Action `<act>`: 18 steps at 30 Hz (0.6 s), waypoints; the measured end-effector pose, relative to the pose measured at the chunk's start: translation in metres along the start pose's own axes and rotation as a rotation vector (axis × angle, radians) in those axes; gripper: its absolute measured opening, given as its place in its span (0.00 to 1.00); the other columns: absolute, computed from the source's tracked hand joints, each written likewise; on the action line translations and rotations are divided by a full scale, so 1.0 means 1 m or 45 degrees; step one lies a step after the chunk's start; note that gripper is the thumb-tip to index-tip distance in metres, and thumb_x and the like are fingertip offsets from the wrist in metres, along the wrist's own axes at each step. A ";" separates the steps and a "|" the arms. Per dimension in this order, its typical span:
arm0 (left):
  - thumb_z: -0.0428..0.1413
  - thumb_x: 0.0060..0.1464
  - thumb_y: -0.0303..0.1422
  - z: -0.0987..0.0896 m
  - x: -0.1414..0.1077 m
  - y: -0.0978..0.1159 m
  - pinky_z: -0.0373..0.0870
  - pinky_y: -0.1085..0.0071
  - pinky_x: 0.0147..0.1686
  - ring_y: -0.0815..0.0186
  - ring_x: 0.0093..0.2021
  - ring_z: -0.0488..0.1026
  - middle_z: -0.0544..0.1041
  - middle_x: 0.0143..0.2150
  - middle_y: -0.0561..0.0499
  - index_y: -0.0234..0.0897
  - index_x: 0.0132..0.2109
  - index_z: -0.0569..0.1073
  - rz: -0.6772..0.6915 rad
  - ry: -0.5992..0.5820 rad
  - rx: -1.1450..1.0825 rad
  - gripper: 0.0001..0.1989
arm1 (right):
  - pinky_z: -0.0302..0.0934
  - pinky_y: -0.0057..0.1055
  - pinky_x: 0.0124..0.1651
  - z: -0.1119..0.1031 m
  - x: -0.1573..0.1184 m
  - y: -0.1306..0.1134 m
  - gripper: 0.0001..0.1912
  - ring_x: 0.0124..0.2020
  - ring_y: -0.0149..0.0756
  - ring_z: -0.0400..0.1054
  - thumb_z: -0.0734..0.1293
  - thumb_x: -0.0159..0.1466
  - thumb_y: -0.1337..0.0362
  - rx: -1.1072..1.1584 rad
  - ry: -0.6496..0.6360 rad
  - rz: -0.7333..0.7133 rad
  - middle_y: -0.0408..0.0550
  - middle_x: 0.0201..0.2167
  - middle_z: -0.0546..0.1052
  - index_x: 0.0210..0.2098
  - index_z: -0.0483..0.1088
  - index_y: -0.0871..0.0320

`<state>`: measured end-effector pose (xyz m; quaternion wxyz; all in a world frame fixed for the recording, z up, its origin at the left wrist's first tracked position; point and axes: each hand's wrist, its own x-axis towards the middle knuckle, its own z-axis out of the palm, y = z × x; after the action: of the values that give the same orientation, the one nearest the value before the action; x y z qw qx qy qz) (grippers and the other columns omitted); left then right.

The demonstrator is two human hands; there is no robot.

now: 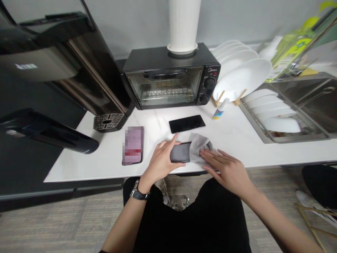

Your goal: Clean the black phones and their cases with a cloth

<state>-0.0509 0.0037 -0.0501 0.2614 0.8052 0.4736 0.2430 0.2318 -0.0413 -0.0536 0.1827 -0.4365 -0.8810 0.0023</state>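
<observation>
A dark phone [180, 153] lies on the white counter near its front edge. My left hand [163, 156], with a watch on the wrist, grips the phone's left end between thumb and fingers. A crumpled grey cloth [196, 146] covers the phone's right part. Pressed on that cloth are the fingers of my right hand [222, 164]. Behind them lies a second black phone [187, 123]. To the left rests a phone or case with a pinkish, pixelated surface [133, 144]. A small spray bottle [220, 109] stands at the back right.
A toaster oven [168, 84] bearing a white pot [184, 26] stands behind. Left are a drink machine [86, 70] and dark bottle [65, 135]. Racked plates [242, 77] and a sink [302, 102] are right. Another person's shoe [313, 205] shows lower right.
</observation>
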 end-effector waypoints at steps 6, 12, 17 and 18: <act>0.73 0.51 0.38 0.002 0.006 0.000 0.60 0.53 0.67 0.52 0.64 0.67 0.72 0.69 0.51 0.54 0.78 0.43 0.079 -0.099 -0.031 0.60 | 0.65 0.55 0.67 0.008 0.013 -0.002 0.32 0.64 0.54 0.72 0.64 0.74 0.49 -0.114 0.071 0.065 0.64 0.62 0.76 0.66 0.67 0.69; 0.70 0.55 0.38 0.004 0.006 0.000 0.66 0.55 0.62 0.52 0.61 0.70 0.76 0.63 0.45 0.48 0.79 0.46 0.020 -0.068 0.001 0.55 | 0.66 0.46 0.68 0.033 0.060 -0.052 0.34 0.62 0.50 0.74 0.65 0.71 0.42 0.262 0.002 -0.044 0.62 0.61 0.77 0.60 0.73 0.66; 0.68 0.57 0.41 0.005 0.001 -0.002 0.66 0.55 0.61 0.51 0.60 0.70 0.76 0.63 0.45 0.46 0.79 0.42 0.029 -0.036 0.061 0.55 | 0.67 0.46 0.67 0.025 0.051 -0.057 0.27 0.62 0.46 0.74 0.65 0.72 0.46 0.385 -0.047 -0.108 0.56 0.60 0.79 0.59 0.74 0.61; 0.69 0.56 0.42 0.005 0.001 -0.002 0.65 0.55 0.62 0.51 0.61 0.69 0.75 0.64 0.45 0.48 0.79 0.41 0.039 -0.031 0.071 0.57 | 0.68 0.45 0.66 0.019 0.044 -0.052 0.25 0.61 0.46 0.75 0.65 0.73 0.48 0.373 -0.054 -0.109 0.54 0.59 0.80 0.59 0.74 0.60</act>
<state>-0.0483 0.0039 -0.0552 0.2407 0.8221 0.4648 0.2239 0.1618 -0.0369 -0.0488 0.2257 -0.3670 -0.8927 0.1323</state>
